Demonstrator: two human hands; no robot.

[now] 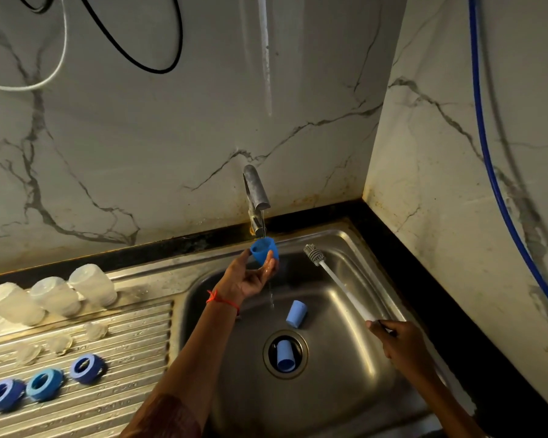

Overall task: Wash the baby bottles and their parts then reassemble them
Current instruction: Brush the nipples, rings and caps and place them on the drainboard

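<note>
My left hand [253,276] holds a blue bottle cap [264,251] under the running tap [256,197], its opening turned up into the stream. My right hand [399,343] grips the white handle of a bottle brush [336,278], whose bristle head points up and left over the sink rim. Two more blue caps lie in the steel sink [355,361]: one [296,313] on the basin floor, one [284,355] in the drain. Three clear bottles [56,295] stand upside down on the drainboard, with three clear teats [60,343] and three blue screw rings [45,384] in front of them.
The ribbed steel drainboard [114,399] fills the left. A black counter edge [424,279] runs behind and to the right of the sink, under marble-patterned walls. Cables hang on the wall at top left and a blue hose [484,147] at right.
</note>
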